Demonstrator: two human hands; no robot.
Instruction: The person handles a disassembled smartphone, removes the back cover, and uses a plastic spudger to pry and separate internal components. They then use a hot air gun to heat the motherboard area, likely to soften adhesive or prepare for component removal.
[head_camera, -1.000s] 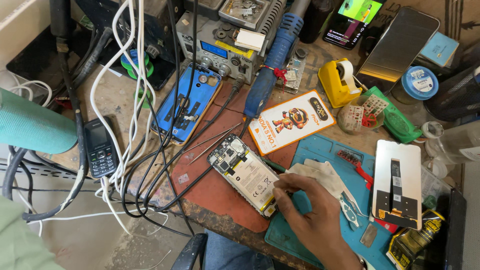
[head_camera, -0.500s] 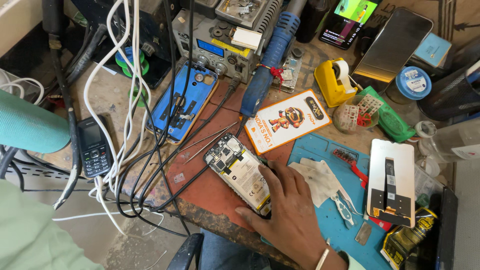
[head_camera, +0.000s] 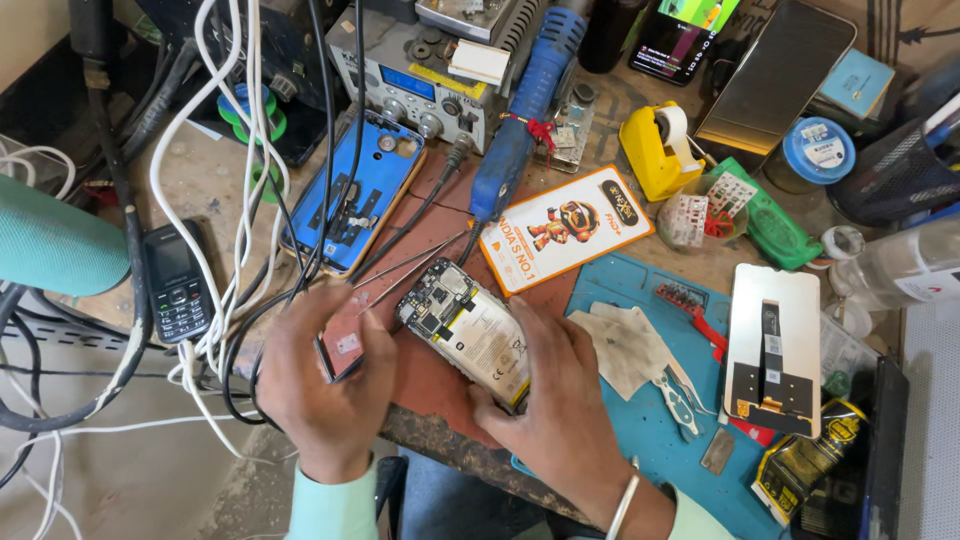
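While the opened smartphone (head_camera: 466, 332) lay back-side up on the reddish-brown mat (head_camera: 430, 380) near the bench's front edge, the repair looked to be somewhere in its middle: the rear cover was already off, the circuit board and the pale battery stood exposed, and nothing had been closed up again. A blue phone frame (head_camera: 352, 192) sat apart near the cables, and a separate display panel (head_camera: 772, 350) with its ribbon lay on the blue work mat (head_camera: 640, 420), so by my reading reassembly remained to be done. The right hand (head_camera: 560, 410) rested along the phone's lower edge, fingers curled and pressing its side to steady it. The left hand (head_camera: 325, 375) was closed around a pair of thin metal tweezers (head_camera: 405, 268), whose points lay just beside the phone's upper corner (whether they touched the board could not be told). A small dark flat piece also seemed pinned under that hand's thumb. Textures were mixed: glossy black and white cables (head_camera: 250, 200) looping over worn, dusty wood, a crumpled grey cloth (head_camera: 628, 345), a hard yellow plastic tape dispenser (head_camera: 660, 150), a matte keypad phone (head_camera: 176, 282), and a boxy metal soldering station (head_camera: 420, 85) with round knobs
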